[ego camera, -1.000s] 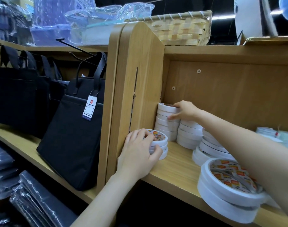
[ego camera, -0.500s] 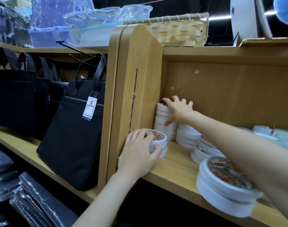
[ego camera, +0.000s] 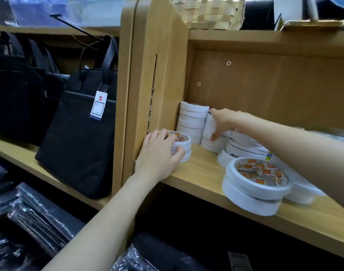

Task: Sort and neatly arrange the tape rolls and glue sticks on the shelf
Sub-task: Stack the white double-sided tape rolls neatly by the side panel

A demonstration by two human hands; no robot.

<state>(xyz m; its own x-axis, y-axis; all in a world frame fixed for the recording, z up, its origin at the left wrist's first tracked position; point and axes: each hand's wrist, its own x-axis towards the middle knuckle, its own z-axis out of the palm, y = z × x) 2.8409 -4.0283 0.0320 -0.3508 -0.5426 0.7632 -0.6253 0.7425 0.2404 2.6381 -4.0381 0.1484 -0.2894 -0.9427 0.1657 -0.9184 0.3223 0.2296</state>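
Left hand (ego camera: 159,153) curls round a short stack of three tape rolls (ego camera: 182,146) at the shelf (ego camera: 204,173) front corner. Right hand (ego camera: 223,121), arm outstretched, grips the second rear stack (ego camera: 211,140) from the side (roll count there unclear). Rolls are white with orange-printed labels; corner stack (ego camera: 192,122) beside it is taller.

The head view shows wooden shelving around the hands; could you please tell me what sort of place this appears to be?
Most likely a stationery or general goods shop. Stacks of white tape rolls fill a light wooden shelf, a black fabric tote bag beside it carries a white hanging price tag, and plastic-wrapped dark goods lie below.
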